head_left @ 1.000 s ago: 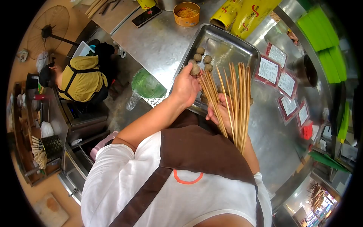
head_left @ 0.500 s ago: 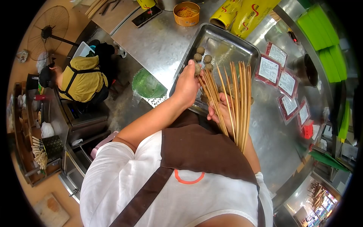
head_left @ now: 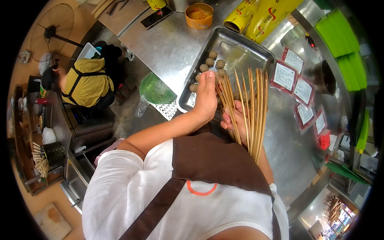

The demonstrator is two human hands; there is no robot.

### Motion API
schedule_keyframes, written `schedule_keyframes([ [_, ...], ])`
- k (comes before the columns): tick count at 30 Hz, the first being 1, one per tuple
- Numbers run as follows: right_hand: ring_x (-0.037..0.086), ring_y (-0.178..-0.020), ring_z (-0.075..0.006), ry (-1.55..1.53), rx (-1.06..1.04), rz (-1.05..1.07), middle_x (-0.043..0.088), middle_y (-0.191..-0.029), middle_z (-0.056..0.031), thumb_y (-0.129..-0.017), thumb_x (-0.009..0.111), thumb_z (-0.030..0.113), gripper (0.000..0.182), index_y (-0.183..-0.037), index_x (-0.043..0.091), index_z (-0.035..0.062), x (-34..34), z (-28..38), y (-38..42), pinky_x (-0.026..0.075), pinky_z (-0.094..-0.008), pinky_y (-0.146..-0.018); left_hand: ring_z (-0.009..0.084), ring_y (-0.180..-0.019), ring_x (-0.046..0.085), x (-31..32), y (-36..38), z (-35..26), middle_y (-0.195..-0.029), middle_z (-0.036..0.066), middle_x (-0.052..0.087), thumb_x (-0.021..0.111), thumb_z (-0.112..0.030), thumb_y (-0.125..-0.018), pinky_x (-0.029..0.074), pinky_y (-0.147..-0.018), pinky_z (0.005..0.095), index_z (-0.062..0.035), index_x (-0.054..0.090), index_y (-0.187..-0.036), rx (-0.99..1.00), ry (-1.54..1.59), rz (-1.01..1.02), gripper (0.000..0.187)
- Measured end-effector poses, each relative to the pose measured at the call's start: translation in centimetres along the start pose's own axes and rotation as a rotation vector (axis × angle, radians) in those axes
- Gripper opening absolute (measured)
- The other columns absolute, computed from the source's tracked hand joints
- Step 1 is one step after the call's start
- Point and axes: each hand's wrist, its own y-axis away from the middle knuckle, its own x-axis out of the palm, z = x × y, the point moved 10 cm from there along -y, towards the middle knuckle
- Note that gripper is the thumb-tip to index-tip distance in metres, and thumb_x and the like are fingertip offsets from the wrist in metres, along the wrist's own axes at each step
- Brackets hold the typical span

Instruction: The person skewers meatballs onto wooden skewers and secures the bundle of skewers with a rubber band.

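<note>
Brown meatballs (head_left: 210, 61) lie along the left side of a metal tray (head_left: 230, 35). Over the tray's near left part, my left hand (head_left: 205, 100) is closed, its fingers straight and together, at a meatball beside the skewer tips; its grip is partly hidden. My right hand (head_left: 237, 118) is closed around a fanned bundle of wooden skewers (head_left: 259, 108). The skewers point up and away from me, their lower ends near my apron (head_left: 212, 160). More meatballs are partly hidden behind the skewers.
Labelled red packets (head_left: 285, 75) lie right of the tray, near a dark metal pot (head_left: 323, 76). Yellow film rolls (head_left: 264, 22), an orange tub (head_left: 199, 16) and a phone (head_left: 157, 17) are at the back. A person in a yellow top (head_left: 90, 82) bends at the left.
My left hand has moved slightly right and toward me, uncovering meatballs at the tray's left side. My right hand keeps the skewers nearly in place.
</note>
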Motion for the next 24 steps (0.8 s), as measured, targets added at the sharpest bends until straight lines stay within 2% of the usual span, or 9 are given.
schedule_keyframes([
  [2,0.038,-0.049,-0.0078,0.013,-0.008,0.004,0.043,-0.062,-0.0013,-0.092,0.050,0.010,0.006,-0.089,0.046,0.0077,0.3,0.4,0.1,0.038,-0.0238,-0.050,0.0124,-0.083,0.043,0.0,0.2,-0.3,-0.090,0.004,0.048,0.033,-0.031,-0.101,0.038,-0.078,0.0267,-0.0028,0.044,-0.107,0.029,-0.171,0.027,0.032],
  [9,0.038,-0.050,-0.0075,-0.020,-0.008,0.021,0.044,-0.062,-0.0013,-0.092,0.050,0.010,0.005,-0.088,0.048,0.0069,-0.1,0.2,-0.2,0.038,-0.0234,-0.049,0.0134,-0.084,0.044,0.8,1.2,-0.5,-0.090,0.005,0.049,0.033,-0.030,-0.101,0.039,-0.078,0.0274,-0.0044,0.044,-0.107,0.017,-0.283,0.044,0.029],
  [11,0.039,-0.051,-0.0103,-0.015,-0.005,0.042,0.044,-0.065,-0.0052,-0.094,0.040,0.005,0.006,-0.089,0.043,0.0032,0.0,0.4,-0.1,0.039,-0.0260,-0.052,0.0139,-0.082,0.045,1.3,1.5,-1.3,-0.089,0.006,0.049,0.033,-0.031,-0.101,0.040,-0.078,0.0282,-0.0049,0.044,-0.108,0.095,-0.336,0.056,0.029],
  [15,0.039,-0.051,-0.0103,-0.008,0.002,0.040,0.045,-0.064,-0.0051,-0.093,0.042,0.006,0.007,-0.089,0.045,0.0025,-0.1,0.4,-0.1,0.039,-0.0260,-0.052,0.0133,-0.081,0.045,1.4,2.1,-1.6,-0.086,0.005,0.049,0.033,-0.031,-0.101,0.040,-0.077,0.0281,-0.0056,0.044,-0.106,0.071,-0.373,0.028,0.028],
  [18,0.040,-0.050,-0.0103,-0.003,0.000,0.035,0.045,-0.063,-0.0049,-0.092,0.045,0.007,0.008,-0.087,0.047,0.0016,-0.3,0.4,-0.2,0.039,-0.0255,-0.050,0.0133,-0.092,0.043,1.6,2.4,-0.8,-0.096,0.005,0.050,0.030,-0.033,-0.101,0.035,-0.087,0.0282,-0.0061,0.046,-0.110,-0.026,-0.344,0.059,0.033],
  [20,0.040,-0.049,-0.0103,0.004,-0.012,0.042,0.045,-0.062,-0.0047,-0.092,0.046,0.008,0.009,-0.086,0.047,0.0015,-0.2,0.5,-0.3,0.039,-0.0250,-0.049,0.0122,-0.078,0.050,1.7,2.9,-1.1,-0.091,0.005,0.052,0.031,-0.034,-0.101,0.045,-0.073,0.0260,-0.0072,0.044,-0.111,-0.049,-0.386,0.058,0.032],
  [21,0.040,-0.048,-0.0104,0.008,-0.026,0.046,0.045,-0.061,-0.0045,-0.092,0.046,0.008,0.010,-0.085,0.048,0.0013,-0.1,0.7,-0.3,0.038,-0.0246,-0.048,0.0122,-0.078,0.050,1.8,3.3,-1.4,-0.091,0.005,0.052,0.031,-0.034,-0.101,0.045,-0.073,0.0260,-0.0072,0.044,-0.111,-0.046,-0.383,0.053,0.032],
  [23,0.040,-0.046,-0.0104,0.032,-0.070,0.015,0.045,-0.059,-0.0041,-0.091,0.047,0.008,0.010,-0.084,0.049,0.0010,-0.5,1.1,-0.7,0.038,-0.0235,-0.046,0.0080,-0.044,0.047,3.0,4.3,0.0,-0.068,0.003,0.050,0.033,-0.029,-0.100,0.039,-0.032,0.0217,-0.0077,0.041,-0.104,-0.216,-0.182,0.183,0.023],
  [24,0.040,-0.046,-0.0101,-0.002,-0.061,0.034,0.046,-0.059,-0.0037,-0.092,0.048,0.009,0.010,-0.085,0.050,0.0012,-0.4,1.1,-0.9,0.038,-0.0227,-0.046,0.0080,-0.044,0.047,2.9,4.3,0.0,-0.068,0.003,0.050,0.033,-0.029,-0.100,0.039,-0.032,0.0217,-0.0077,0.041,-0.104,-0.217,-0.181,0.181,0.023],
])
